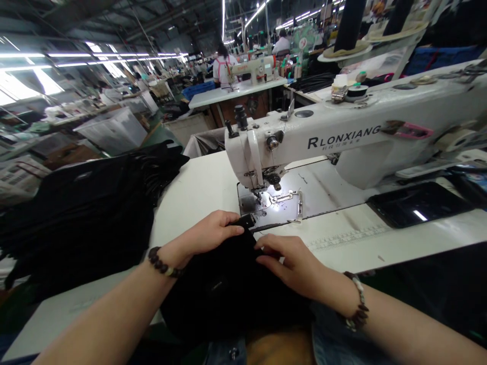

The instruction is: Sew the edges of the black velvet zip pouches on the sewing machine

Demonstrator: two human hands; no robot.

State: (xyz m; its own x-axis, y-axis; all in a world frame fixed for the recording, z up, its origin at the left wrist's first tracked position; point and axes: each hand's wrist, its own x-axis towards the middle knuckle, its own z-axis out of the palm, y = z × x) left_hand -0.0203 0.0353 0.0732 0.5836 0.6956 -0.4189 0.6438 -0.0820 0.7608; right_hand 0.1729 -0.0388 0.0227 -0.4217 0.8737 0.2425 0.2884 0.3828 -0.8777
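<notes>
At the near edge of the tabletop (190,195), the left hand (211,230) is pinching a black fabric piece (232,279); the right hand (291,261) is half-curling against it, grip unclear. From it, a sewing machine (300,139) is obstructing one o'clock; a smartphone (418,202) is lying at two, a cloth stack (83,213) at ten.

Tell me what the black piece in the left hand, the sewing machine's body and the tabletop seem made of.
Black piece: apparently cloth, matte, hanging limply; weave too dark to tell. Machine body: probably painted metal, white, glossy highlights. Tabletop: perhaps laminate, smooth, pale, faint sheen.
</notes>
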